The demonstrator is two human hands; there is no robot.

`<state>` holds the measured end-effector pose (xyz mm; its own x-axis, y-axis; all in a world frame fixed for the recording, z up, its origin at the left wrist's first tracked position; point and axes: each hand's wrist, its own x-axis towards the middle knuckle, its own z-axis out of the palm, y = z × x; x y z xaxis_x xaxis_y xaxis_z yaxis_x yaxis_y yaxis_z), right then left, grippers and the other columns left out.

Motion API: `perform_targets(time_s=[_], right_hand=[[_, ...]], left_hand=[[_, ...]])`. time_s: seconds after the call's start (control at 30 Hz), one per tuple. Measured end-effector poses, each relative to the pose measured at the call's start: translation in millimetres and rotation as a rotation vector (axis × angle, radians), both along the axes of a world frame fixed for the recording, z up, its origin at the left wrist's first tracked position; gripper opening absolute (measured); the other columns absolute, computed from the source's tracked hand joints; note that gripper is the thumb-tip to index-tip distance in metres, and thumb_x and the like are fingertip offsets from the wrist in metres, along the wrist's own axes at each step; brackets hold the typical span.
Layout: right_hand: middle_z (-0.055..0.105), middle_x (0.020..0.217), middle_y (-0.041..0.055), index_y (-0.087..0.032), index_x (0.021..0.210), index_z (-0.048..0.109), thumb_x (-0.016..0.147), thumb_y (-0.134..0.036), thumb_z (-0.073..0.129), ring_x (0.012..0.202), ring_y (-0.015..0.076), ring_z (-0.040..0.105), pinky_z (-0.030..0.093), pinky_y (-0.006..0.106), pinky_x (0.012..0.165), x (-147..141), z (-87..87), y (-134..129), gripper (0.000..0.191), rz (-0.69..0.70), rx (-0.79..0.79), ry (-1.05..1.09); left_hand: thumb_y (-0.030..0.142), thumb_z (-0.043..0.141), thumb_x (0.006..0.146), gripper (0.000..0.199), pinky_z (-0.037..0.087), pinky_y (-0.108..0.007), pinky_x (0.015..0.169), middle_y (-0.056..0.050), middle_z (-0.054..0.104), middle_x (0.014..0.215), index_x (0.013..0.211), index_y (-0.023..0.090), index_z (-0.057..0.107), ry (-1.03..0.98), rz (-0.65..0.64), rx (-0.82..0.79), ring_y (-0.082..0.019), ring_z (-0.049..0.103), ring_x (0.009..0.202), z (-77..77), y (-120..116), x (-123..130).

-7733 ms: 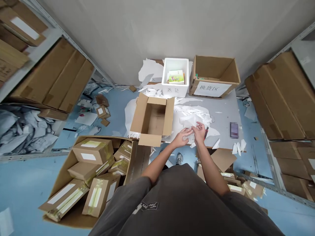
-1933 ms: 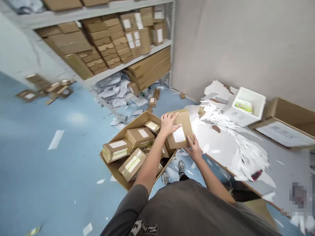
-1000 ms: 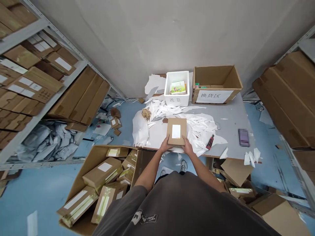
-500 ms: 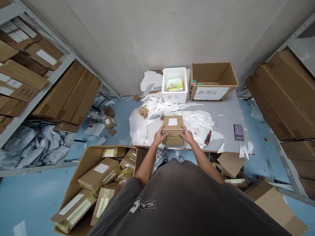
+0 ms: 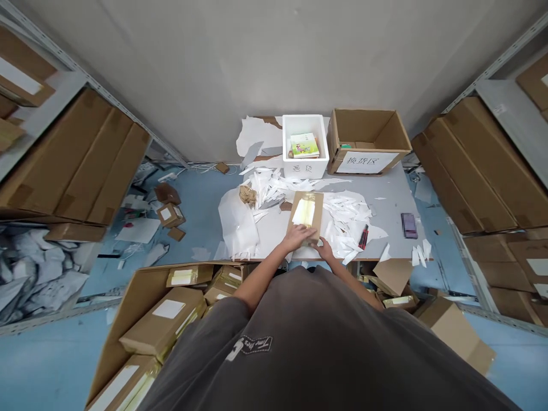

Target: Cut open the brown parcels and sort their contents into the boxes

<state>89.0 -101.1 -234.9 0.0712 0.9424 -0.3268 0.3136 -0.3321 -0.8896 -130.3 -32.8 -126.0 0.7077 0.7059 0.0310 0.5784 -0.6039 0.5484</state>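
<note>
A small cardboard box (image 5: 317,212) rests at the near side of the table, a white label and shiny yellowish tape running along its upper face. Across the near end of that face lies my left hand (image 5: 296,237), its fingers bent on the box. My right hand (image 5: 324,250) grips the near right corner from below and the side. Whether a fingertip has hold of the tape is too small to tell. To the right of the box, a red and black utility knife (image 5: 363,237) lies among torn white paper strips (image 5: 345,214).
Behind stand a white foam bin (image 5: 305,169) with books inside and an open carton (image 5: 372,162). A phone-like purple object (image 5: 409,226) lies at the right. A large carton (image 5: 141,279) of taped parcels stands at lower left. Opened boxes (image 5: 454,331) lie lower right; shelves flank both sides.
The box has been turned so its taped, labelled face shows. My left hand has shifted from its left side onto its face, and my right hand down to the near corner.
</note>
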Motion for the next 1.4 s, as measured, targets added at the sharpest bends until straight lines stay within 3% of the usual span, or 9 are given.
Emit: perform_targets(time_s=[0.1,0.2,0.33,0.57,0.73,0.97,1.13,1.3,1.4], right_hand=[[0.061,0.155,0.0179,-0.023,0.165,0.047,0.078,-0.064,0.080,0.134,0.0393,0.064,0.057,0.058,0.108,7,-3.4,1,0.101,-0.019,0.004,-0.141],[0.047,0.168,0.0186,-0.024,0.172,0.036,0.081,-0.058,0.082,0.144,0.0388,0.057,0.055,0.056,0.114,8,2.7,2,0.107,0.006,0.126,-0.208],[0.049,0.168,0.0123,-0.030,0.168,0.044,0.090,-0.043,0.075,0.155,0.0349,0.047,0.050,0.054,0.121,-4,18.5,3,0.086,0.125,0.194,-0.247],[0.065,0.153,0.0106,-0.029,0.155,0.061,0.099,-0.047,0.067,0.140,0.0349,0.063,0.050,0.052,0.119,8,84.3,37,0.059,0.117,0.229,-0.315],[0.079,0.126,0.0085,-0.032,0.162,0.053,0.106,-0.051,0.056,0.106,0.0330,0.077,0.059,0.052,0.102,27,129.0,85,0.059,0.069,0.183,-0.410],[0.077,0.132,0.0126,-0.025,0.162,0.054,0.107,-0.046,0.048,0.114,0.0351,0.074,0.060,0.052,0.100,18,118.6,101,0.060,0.069,0.139,-0.399],[0.060,0.159,0.0147,-0.027,0.166,0.049,0.099,-0.056,0.063,0.115,0.0354,0.074,0.058,0.055,0.106,27,121.3,63,0.074,0.113,0.150,-0.375],[0.042,0.175,0.0104,-0.032,0.176,0.029,0.074,-0.049,0.093,0.157,0.0374,0.046,0.045,0.053,0.125,22,109.9,15,0.122,0.404,0.160,-0.191],[0.044,0.174,0.0073,-0.035,0.175,0.032,0.084,-0.044,0.084,0.159,0.0351,0.045,0.046,0.052,0.125,17,107.1,9,0.105,0.332,0.192,-0.174]], left_hand=[[0.002,0.060,0.090,0.089,0.039,-0.054,0.127,-0.007,0.046,0.174,0.171,0.035,0.040,0.015,0.009,-0.042,-0.032,0.043,0.159,-29.4,-21,-9],[0.010,0.071,0.089,0.086,0.029,-0.062,0.133,-0.011,0.029,0.181,0.168,0.028,0.045,-0.007,0.247,-0.082,-0.040,0.020,0.169,-52.3,-32,-29],[0.020,0.073,0.093,0.087,0.039,-0.055,0.129,-0.014,0.034,0.179,0.172,0.025,0.038,-0.118,0.393,-0.268,-0.036,0.034,0.165,-67.4,-18,-47],[0.038,0.072,0.100,0.066,0.051,-0.048,0.119,-0.009,0.065,0.156,0.162,0.029,0.056,-0.237,0.412,-0.324,-0.033,0.065,0.139,-27.6,11,-43],[0.051,0.066,0.102,0.085,0.050,-0.047,0.119,-0.008,0.059,0.163,0.176,0.031,0.030,-0.439,0.611,-0.294,-0.032,0.063,0.140,-0.5,22,-29],[0.057,0.070,0.098,0.079,0.031,-0.058,0.132,-0.011,0.042,0.176,0.168,0.028,0.047,-0.414,0.574,-0.397,-0.038,0.033,0.164,-16.8,36,-9],[0.060,0.075,0.095,0.084,0.042,-0.054,0.126,-0.016,0.048,0.168,0.167,0.027,0.048,-0.425,0.649,-0.371,-0.037,0.048,0.155,-11.6,21,-26],[0.060,0.095,0.074,0.124,0.039,-0.051,0.130,-0.013,0.030,0.179,0.175,0.033,0.030,-0.396,0.380,-0.462,-0.039,0.031,0.165,-12.2,-10,-52],[0.053,0.096,0.075,0.119,0.033,-0.051,0.134,-0.013,0.035,0.178,0.174,0.031,0.035,-0.375,0.396,-0.407,-0.037,0.032,0.165,-11.6,-19,-49]])
